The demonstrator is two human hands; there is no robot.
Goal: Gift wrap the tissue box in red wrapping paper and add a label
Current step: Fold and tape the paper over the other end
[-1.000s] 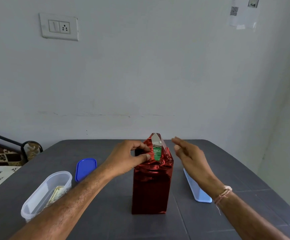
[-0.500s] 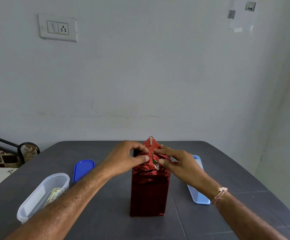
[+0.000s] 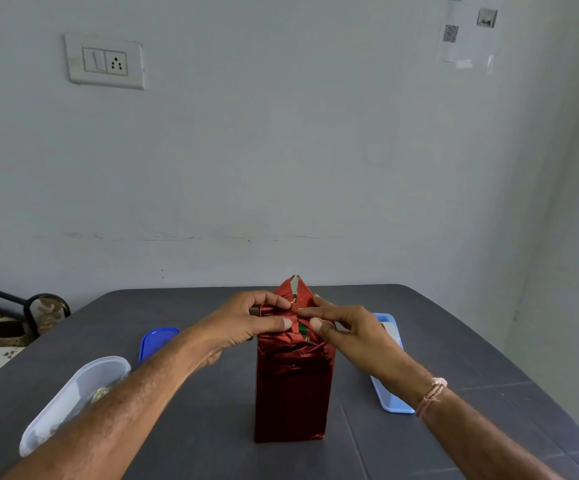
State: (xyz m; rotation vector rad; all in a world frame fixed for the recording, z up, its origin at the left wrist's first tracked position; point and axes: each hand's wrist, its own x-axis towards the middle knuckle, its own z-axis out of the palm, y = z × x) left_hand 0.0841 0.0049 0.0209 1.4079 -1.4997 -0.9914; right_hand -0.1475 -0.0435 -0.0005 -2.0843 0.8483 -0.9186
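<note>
Left hand [image 3: 243, 327] and right hand [image 3: 346, 332] pinch shiny red foil wrapping paper [image 3: 293, 382] closed at its top end; next, likely flatten and tape.

Upright red-wrapped tissue box [image 3: 293, 386] (top unsealed)

The left forearm [image 3: 125, 410] hides part of the clear container [image 3: 69, 400], its contents blurred; the right hand [image 3: 360, 337] covers the middle of the blue tray [image 3: 395, 405].

No legible text; QR code [image 3: 450, 32] on wall sheet [image 3: 469, 46], unreadable.
</note>
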